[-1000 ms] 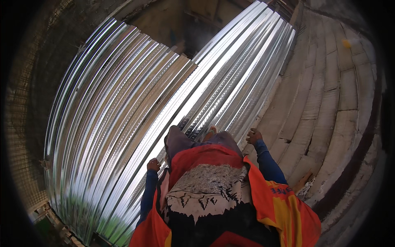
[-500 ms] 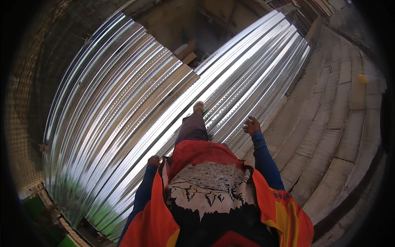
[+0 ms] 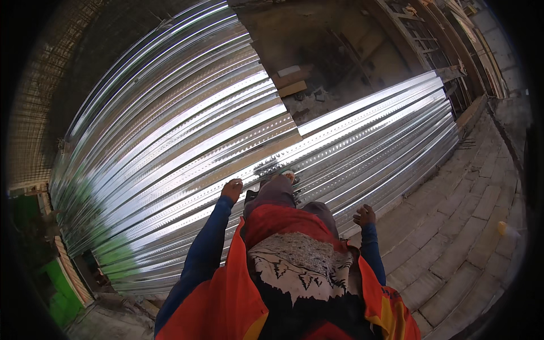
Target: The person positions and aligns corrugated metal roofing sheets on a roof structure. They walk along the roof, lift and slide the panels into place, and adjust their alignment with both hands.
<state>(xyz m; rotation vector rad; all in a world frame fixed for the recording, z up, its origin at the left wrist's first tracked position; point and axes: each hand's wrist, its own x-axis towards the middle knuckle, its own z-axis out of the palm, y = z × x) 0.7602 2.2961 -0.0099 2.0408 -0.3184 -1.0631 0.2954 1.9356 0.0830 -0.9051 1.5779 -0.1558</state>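
My left hand (image 3: 232, 189) hangs in the air over the shiny corrugated metal sheets (image 3: 187, 136), its fingers loosely curled in and nothing seen in them. To the right, my right hand (image 3: 364, 216) is held above the border between the sheets and the grey block paving. Its fingers are half bent, a little apart, with nothing between them. Neither hand touches the metal. Below me, one sandalled foot (image 3: 288, 176) is on the ribbed sheets; my other foot is hidden under my leg.
Beyond the stepped sheet edge, a dark opening (image 3: 328, 56) shows a lower level with boards (image 3: 292, 85). Grey block paving (image 3: 430, 243) runs along the right, with a small yellow thing (image 3: 502, 228) on it. Wooden framing (image 3: 422, 39) stands far right; mesh (image 3: 34, 124) is at left.
The view has turned, and the sheets lie more crosswise. My left hand has swung forward and my right hand back toward my body, its fingers more bent. My legs have shifted in a step.
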